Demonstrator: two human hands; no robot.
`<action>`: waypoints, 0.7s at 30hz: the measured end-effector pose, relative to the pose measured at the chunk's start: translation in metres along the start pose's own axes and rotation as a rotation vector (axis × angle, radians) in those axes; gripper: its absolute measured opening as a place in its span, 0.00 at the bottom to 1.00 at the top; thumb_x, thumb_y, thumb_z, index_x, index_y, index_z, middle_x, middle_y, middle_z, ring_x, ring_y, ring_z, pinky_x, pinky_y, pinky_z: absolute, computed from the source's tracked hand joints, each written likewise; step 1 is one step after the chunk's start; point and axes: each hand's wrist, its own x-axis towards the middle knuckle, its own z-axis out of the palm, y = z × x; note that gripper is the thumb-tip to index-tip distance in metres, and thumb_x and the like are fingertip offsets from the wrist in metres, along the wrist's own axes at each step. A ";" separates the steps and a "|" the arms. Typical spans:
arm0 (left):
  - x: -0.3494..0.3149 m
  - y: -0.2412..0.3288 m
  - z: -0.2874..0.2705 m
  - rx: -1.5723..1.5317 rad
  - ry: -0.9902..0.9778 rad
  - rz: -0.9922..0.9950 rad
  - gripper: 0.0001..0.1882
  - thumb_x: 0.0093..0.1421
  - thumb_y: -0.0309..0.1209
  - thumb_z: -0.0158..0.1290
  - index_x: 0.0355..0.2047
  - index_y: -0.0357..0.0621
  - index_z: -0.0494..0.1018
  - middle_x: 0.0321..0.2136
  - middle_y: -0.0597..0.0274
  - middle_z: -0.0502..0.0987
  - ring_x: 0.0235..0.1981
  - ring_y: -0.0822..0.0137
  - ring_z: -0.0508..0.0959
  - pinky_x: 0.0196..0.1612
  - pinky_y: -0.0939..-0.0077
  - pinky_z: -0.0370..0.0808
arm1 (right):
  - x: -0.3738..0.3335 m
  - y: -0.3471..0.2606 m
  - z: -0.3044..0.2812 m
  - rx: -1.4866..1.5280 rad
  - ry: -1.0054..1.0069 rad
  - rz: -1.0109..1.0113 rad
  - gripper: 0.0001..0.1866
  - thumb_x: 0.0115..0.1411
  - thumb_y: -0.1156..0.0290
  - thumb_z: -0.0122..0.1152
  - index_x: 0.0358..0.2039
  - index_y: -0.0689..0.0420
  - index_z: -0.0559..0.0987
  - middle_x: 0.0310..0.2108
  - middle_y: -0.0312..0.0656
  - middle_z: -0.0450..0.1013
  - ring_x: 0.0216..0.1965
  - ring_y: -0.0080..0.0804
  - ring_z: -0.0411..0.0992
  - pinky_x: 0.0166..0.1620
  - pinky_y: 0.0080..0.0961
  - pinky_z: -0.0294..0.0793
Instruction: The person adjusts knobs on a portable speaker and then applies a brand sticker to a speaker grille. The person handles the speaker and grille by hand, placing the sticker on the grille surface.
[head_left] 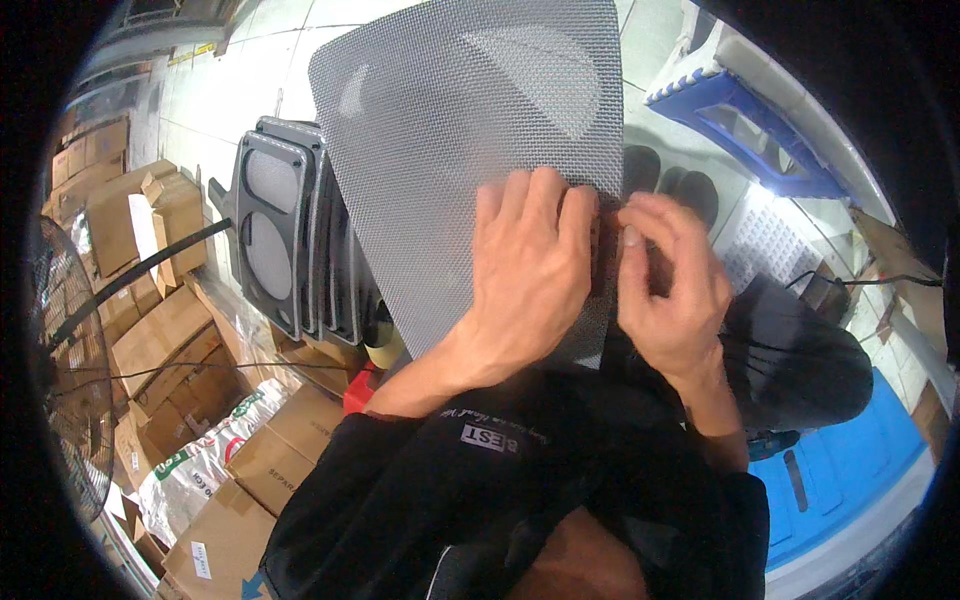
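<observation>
Up through the middle of the frame lay a big grey mesh sheet (440, 150), pretty much the star of the shot. Its long axis ran up and down the picture, wide at the top and tapering toward the dark shirt (400, 500) at the bottom. What mattered was the sheet's right edge, running almost straight up the frame, right where the two hands met. Left hand (530, 265) sat on top of the mesh just inside that edge, knuckles up and fingers curled, so I couldn't tell if the tips were clamped on anything. Right hand (692, 300) was the nearer one to the edge itself, thumb and fingertips close together, but whether they pinched something, no idea, too shadowy in there. Most of the sheet lay up and left of it, with the left hand covering a good patch.

As for clutter: a stack of dark framed panels (270, 220) stood beside the sheet's left edge, partly hidden by it. Cardboard boxes (120, 230) filled the left side, with a white bag (205, 465) among them and a fan (75, 400) at the far left. Upper right had a blue-and-white plastic frame (805, 187), lower right a bright blue surface (845, 480). A dark-clothed leg (790, 350) crowded the right hand's side.
</observation>
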 end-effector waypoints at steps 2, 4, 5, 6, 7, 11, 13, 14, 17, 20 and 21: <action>-0.001 0.001 0.001 0.011 0.012 -0.018 0.09 0.53 0.25 0.55 0.36 0.42 0.74 0.31 0.59 0.69 0.34 0.58 0.71 0.39 0.61 0.64 | 0.008 0.000 0.000 0.112 0.012 0.116 0.15 0.62 0.86 0.59 0.50 0.68 0.76 0.43 0.50 0.80 0.45 0.42 0.81 0.48 0.34 0.80; -0.002 0.003 0.002 0.036 0.027 -0.056 0.13 0.49 0.21 0.55 0.37 0.45 0.76 0.32 0.63 0.71 0.35 0.59 0.72 0.40 0.62 0.65 | 0.015 -0.003 0.008 0.274 0.093 0.361 0.14 0.66 0.84 0.56 0.52 0.67 0.75 0.43 0.48 0.81 0.49 0.39 0.80 0.53 0.32 0.78; -0.001 0.002 0.003 0.037 0.038 -0.051 0.13 0.49 0.21 0.55 0.37 0.45 0.76 0.32 0.63 0.72 0.35 0.59 0.72 0.40 0.62 0.65 | 0.019 -0.004 0.010 0.329 0.120 0.479 0.14 0.67 0.82 0.56 0.53 0.67 0.75 0.43 0.47 0.81 0.49 0.38 0.80 0.54 0.31 0.77; -0.001 0.001 0.004 0.038 0.048 -0.043 0.13 0.49 0.20 0.55 0.37 0.45 0.76 0.32 0.63 0.72 0.35 0.59 0.72 0.40 0.62 0.65 | 0.021 -0.006 0.013 0.385 0.149 0.598 0.14 0.68 0.81 0.56 0.53 0.67 0.75 0.42 0.46 0.82 0.50 0.36 0.79 0.56 0.31 0.76; 0.000 0.001 0.005 0.034 0.057 -0.038 0.13 0.49 0.20 0.55 0.37 0.46 0.76 0.32 0.63 0.72 0.35 0.59 0.72 0.40 0.62 0.65 | 0.027 -0.001 0.023 0.465 0.197 0.632 0.12 0.72 0.73 0.54 0.50 0.67 0.76 0.36 0.40 0.80 0.44 0.25 0.76 0.51 0.24 0.73; -0.001 -0.005 0.004 -0.007 0.098 -0.018 0.14 0.49 0.20 0.56 0.38 0.44 0.77 0.35 0.62 0.75 0.37 0.58 0.73 0.41 0.61 0.66 | 0.035 0.021 0.017 0.484 -0.282 0.798 0.20 0.76 0.60 0.50 0.43 0.66 0.80 0.27 0.31 0.69 0.32 0.16 0.60 0.37 0.19 0.65; -0.006 -0.008 0.001 -0.079 0.106 -0.015 0.15 0.50 0.22 0.57 0.40 0.42 0.77 0.39 0.60 0.75 0.41 0.57 0.74 0.43 0.59 0.67 | 0.033 0.022 0.017 0.504 -0.242 0.732 0.20 0.76 0.60 0.51 0.43 0.66 0.80 0.27 0.31 0.71 0.31 0.16 0.62 0.37 0.20 0.66; -0.009 -0.009 0.000 -0.088 0.119 -0.025 0.17 0.49 0.20 0.58 0.41 0.42 0.78 0.40 0.60 0.76 0.42 0.56 0.75 0.45 0.60 0.68 | 0.031 0.022 0.017 0.511 -0.222 0.698 0.19 0.76 0.60 0.51 0.42 0.66 0.80 0.27 0.31 0.71 0.31 0.16 0.63 0.37 0.20 0.66; -0.017 -0.010 0.001 -0.096 0.178 -0.029 0.20 0.47 0.17 0.61 0.43 0.43 0.81 0.42 0.59 0.79 0.46 0.55 0.76 0.50 0.61 0.70 | 0.029 0.018 0.018 0.535 -0.191 0.680 0.20 0.75 0.59 0.52 0.41 0.66 0.80 0.27 0.32 0.73 0.31 0.17 0.64 0.37 0.21 0.67; -0.023 -0.010 0.002 -0.065 0.170 -0.017 0.20 0.49 0.21 0.65 0.45 0.43 0.81 0.44 0.58 0.79 0.49 0.53 0.75 0.54 0.59 0.70 | 0.030 0.015 0.022 0.604 -0.128 0.685 0.19 0.75 0.60 0.52 0.40 0.66 0.80 0.27 0.34 0.74 0.31 0.17 0.65 0.37 0.21 0.67; -0.024 -0.009 0.002 -0.064 0.147 -0.033 0.21 0.50 0.23 0.66 0.46 0.44 0.80 0.46 0.58 0.78 0.50 0.52 0.74 0.55 0.57 0.69 | 0.031 0.015 0.022 0.593 -0.136 0.677 0.19 0.75 0.60 0.52 0.40 0.66 0.80 0.27 0.34 0.74 0.31 0.17 0.66 0.36 0.21 0.68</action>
